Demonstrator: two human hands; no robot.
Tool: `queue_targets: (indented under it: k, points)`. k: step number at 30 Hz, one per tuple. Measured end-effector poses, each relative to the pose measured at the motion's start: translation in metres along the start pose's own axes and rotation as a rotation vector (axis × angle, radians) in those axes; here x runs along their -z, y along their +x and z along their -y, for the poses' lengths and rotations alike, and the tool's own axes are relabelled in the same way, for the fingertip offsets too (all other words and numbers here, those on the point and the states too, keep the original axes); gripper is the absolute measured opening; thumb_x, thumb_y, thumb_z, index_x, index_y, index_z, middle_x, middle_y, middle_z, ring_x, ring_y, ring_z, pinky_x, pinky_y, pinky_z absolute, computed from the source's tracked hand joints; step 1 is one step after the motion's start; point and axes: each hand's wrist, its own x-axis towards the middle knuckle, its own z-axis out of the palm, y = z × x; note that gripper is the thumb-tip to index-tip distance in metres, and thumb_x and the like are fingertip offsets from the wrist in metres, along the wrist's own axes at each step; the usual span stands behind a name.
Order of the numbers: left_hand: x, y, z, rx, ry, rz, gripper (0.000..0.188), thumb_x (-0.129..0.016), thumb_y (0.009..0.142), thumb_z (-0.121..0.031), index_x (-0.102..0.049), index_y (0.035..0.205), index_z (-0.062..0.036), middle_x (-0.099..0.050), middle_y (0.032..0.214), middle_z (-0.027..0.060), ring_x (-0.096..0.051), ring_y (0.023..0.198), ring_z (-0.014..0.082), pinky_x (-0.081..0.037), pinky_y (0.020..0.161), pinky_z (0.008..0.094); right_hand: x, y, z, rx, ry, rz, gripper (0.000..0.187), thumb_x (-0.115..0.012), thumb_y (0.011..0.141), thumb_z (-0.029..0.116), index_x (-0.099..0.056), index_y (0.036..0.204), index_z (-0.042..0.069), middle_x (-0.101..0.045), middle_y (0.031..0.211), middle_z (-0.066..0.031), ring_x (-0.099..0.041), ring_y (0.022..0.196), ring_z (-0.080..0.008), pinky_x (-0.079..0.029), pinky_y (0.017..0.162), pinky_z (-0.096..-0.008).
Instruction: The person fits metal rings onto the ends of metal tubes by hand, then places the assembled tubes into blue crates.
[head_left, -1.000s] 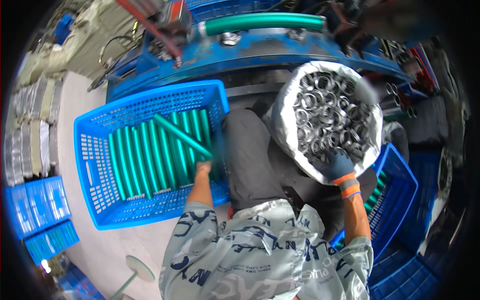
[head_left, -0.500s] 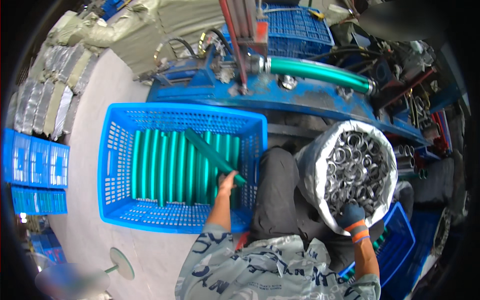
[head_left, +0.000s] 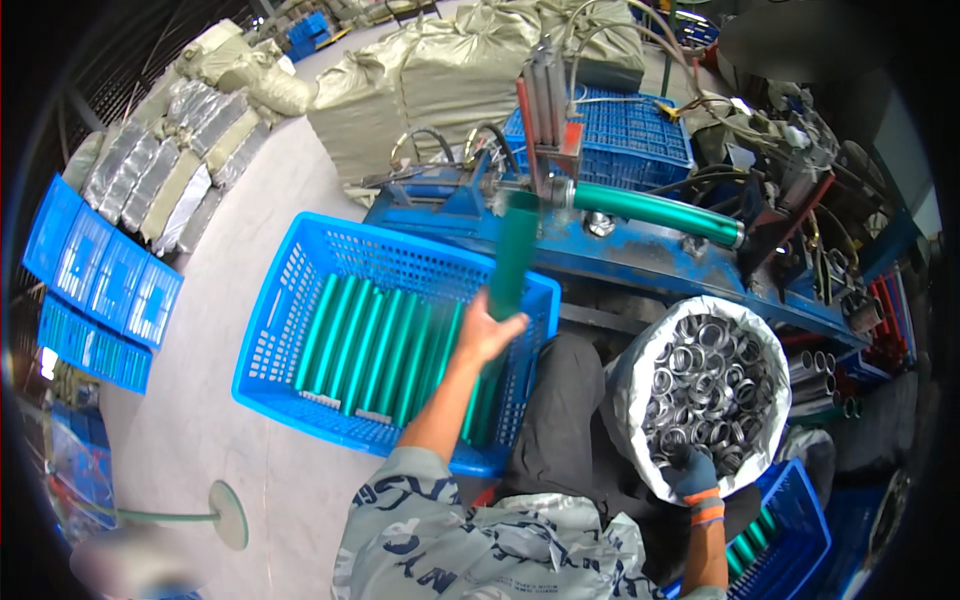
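Observation:
My bare left hand (head_left: 487,332) is closed round the lower end of a green metal tube (head_left: 514,255). The tube stands nearly upright, blurred by motion, above the right rim of a blue plastic crate (head_left: 262,345). Inside that crate lies a row of similar green tubes (head_left: 372,350). My right hand (head_left: 692,475), in a dark glove with an orange cuff, dips into the near edge of a white sack (head_left: 640,440). Metal rings (head_left: 705,370) fill the sack. The right fingers are hidden among the rings, so their grip does not show.
Beyond the crate runs a blue machine bench (head_left: 640,250) with another green tube (head_left: 655,214) mounted on it. A second blue crate (head_left: 800,520) with green tubes stands at lower right. Stacked blue crates (head_left: 110,280) are at left, wrapped bales (head_left: 430,90) behind.
My left hand has lifted the green tube out of the crate, away from me and to the right, turning it nearly upright. My right hand stays at the sack. The view has shifted.

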Motion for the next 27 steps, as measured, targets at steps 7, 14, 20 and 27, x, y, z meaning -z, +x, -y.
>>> queue_targets:
  k: [7, 14, 20, 27]
  points:
    - [-0.081, -0.079, -0.112, -0.170, 0.311, 0.378, 0.073, -0.091, 0.082, -0.033, -0.066, 0.146, -0.0089, -0.077, 0.131, 0.0211, -0.075, 0.124, 0.0412, -0.060, 0.106, 0.0481, -0.015, -0.003, -0.061, 0.168, -0.288, -0.063, 0.039, -0.085, 0.087, 0.049, -0.090, 0.104, 0.014, -0.084, 0.103, -0.0202, -0.080, 0.096, -0.0444, -0.063, 0.091, -0.0561]
    - [-0.107, -0.113, -0.155, -0.270, 0.395, 0.606, 0.068, -0.087, 0.080, -0.030, -0.066, 0.142, -0.0102, -0.079, 0.127, 0.0184, -0.076, 0.119, 0.0429, -0.061, 0.100, 0.0536, 0.056, -0.062, -0.035, 0.052, 0.242, -0.001, 0.046, -0.099, 0.076, 0.008, -0.081, 0.117, -0.001, -0.074, 0.101, 0.0014, -0.065, 0.095, -0.0120, -0.055, 0.087, -0.0330]
    - [-0.096, -0.121, -0.179, -0.340, 0.494, 0.544, 0.069, -0.088, 0.077, -0.024, -0.070, 0.143, -0.0116, -0.079, 0.133, 0.0178, -0.077, 0.123, 0.0409, -0.062, 0.104, 0.0493, 0.003, -0.016, -0.092, -0.270, 1.442, -0.253, 0.032, -0.072, 0.109, 0.045, -0.061, 0.097, 0.018, -0.069, 0.099, -0.0024, -0.072, 0.095, -0.0245, -0.062, 0.084, -0.0437]
    - [-0.118, -0.140, -0.203, -0.407, 0.592, 0.673, 0.059, -0.086, 0.078, -0.015, -0.073, 0.136, -0.0113, -0.082, 0.122, 0.0168, -0.080, 0.107, 0.0413, -0.064, 0.092, 0.0471, 0.048, -0.038, 0.015, 0.210, 1.893, -0.019, 0.062, -0.087, 0.101, 0.042, -0.066, 0.150, 0.012, -0.068, 0.150, -0.0011, -0.065, 0.145, -0.0299, -0.059, 0.116, -0.0495]
